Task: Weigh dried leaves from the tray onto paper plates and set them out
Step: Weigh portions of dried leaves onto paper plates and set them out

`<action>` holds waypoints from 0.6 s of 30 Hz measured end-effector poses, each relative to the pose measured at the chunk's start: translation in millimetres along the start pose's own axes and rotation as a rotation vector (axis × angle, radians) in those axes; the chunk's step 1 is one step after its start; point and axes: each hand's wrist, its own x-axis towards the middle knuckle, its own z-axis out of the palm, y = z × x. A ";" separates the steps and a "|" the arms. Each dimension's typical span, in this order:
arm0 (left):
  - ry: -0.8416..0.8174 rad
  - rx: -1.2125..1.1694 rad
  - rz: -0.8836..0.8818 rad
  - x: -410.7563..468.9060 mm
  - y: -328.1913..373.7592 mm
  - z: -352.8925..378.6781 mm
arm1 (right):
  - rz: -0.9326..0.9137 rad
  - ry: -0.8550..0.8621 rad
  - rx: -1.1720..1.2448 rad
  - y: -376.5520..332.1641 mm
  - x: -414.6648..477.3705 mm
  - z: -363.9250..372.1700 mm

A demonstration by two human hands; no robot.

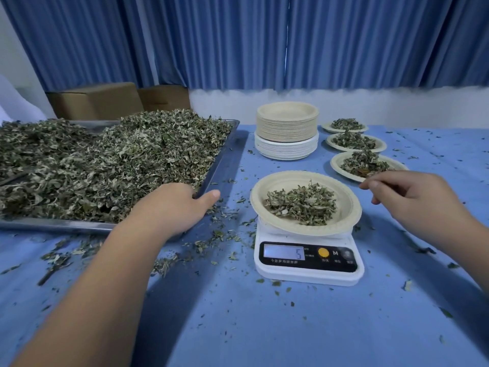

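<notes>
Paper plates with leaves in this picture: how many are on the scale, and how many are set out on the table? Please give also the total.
Plate with leaves on the scale: 1
Plates with leaves set out on the table: 3
Total: 4

The far pleated fabric curtain point(238, 41) and the flat table cloth point(291, 327) are coloured blue. The crumbled dried leaves point(105, 160) at left are coloured grey-green. The white plastic scale point(307, 276) is fitted with a black panel.
</notes>
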 end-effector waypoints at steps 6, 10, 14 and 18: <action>-0.165 0.046 -0.005 -7.0 4.8 2.7 | -0.010 -0.004 -0.005 -0.9 -0.7 -0.5; -0.111 0.159 -0.066 -10.8 9.4 3.7 | -0.010 0.003 0.000 -0.9 -0.7 -1.4; -0.092 0.152 -0.116 -14.6 13.5 1.1 | -0.017 0.001 -0.004 -1.3 -0.9 -1.4; -0.119 0.167 -0.131 -19.6 13.8 0.7 | -0.022 0.005 0.002 -2.2 -1.4 -1.0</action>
